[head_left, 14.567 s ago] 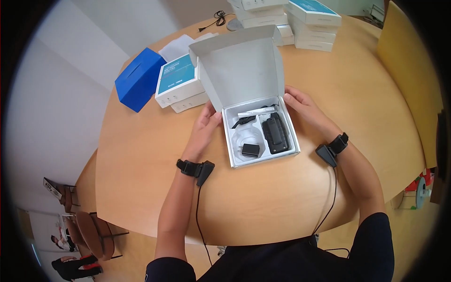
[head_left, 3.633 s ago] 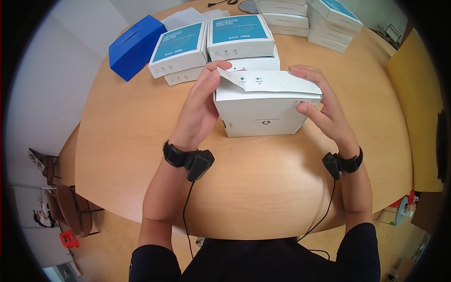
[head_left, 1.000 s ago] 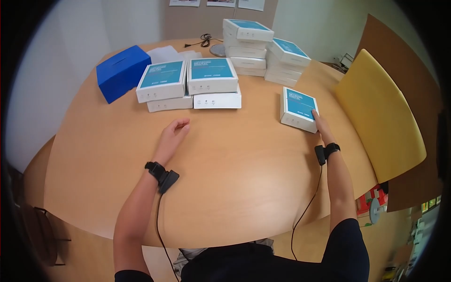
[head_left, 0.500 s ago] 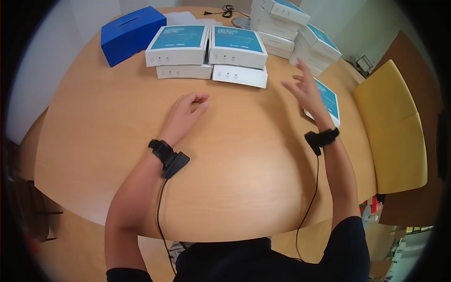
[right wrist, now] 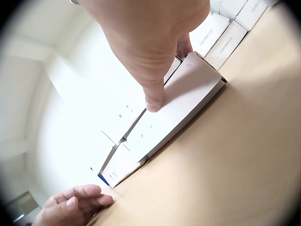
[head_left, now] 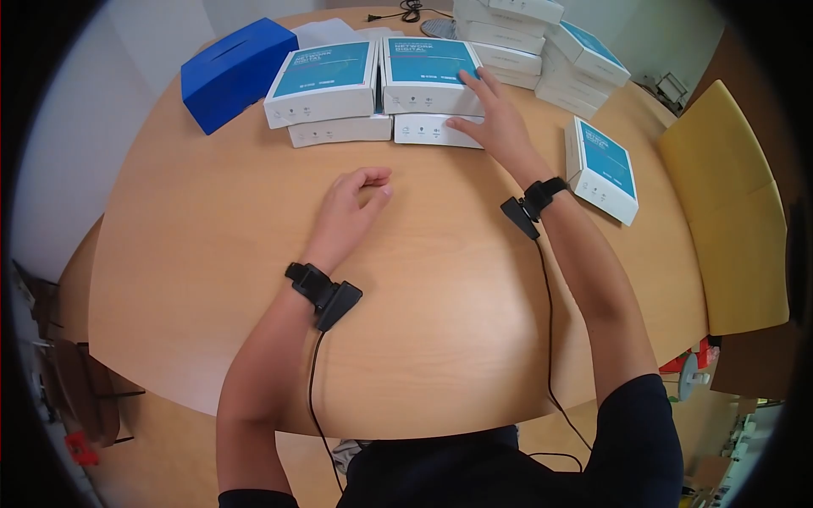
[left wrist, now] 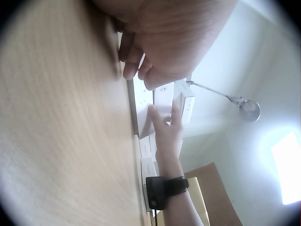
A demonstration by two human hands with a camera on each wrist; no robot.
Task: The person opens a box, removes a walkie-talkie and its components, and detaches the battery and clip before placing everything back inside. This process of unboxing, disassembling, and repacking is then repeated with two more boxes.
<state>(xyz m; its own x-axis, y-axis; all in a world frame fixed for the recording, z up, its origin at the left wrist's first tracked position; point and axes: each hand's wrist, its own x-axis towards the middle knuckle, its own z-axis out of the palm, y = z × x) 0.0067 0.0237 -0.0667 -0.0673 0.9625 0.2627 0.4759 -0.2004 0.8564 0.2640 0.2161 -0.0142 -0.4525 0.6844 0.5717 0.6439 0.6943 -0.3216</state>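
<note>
My right hand [head_left: 501,127] is at the right end of a two-high pair of white boxes, fingertips on the blue-topped upper box [head_left: 428,72] and thumb against the front of the lower box [head_left: 423,131]. In the right wrist view the thumb of my right hand [right wrist: 146,42] touches near the seam above the lower box [right wrist: 181,101]. My left hand [head_left: 343,212] rests on the table in front of the boxes, fingers loosely curled, holding nothing. Another two-high pair, its upper box [head_left: 322,76] also blue-topped, stands directly to the left.
A single closed box [head_left: 603,169] lies at the right, near a yellow chair back [head_left: 724,212]. Taller box stacks [head_left: 504,38] stand at the back right. A blue box [head_left: 237,72] and a coiled cable [head_left: 411,10] are at the back. Cords trail from both wrist cameras.
The open box seen earliest was closed. My right hand later let go of the single box at the right and moved left to the right-hand pair. My left hand stays on the table.
</note>
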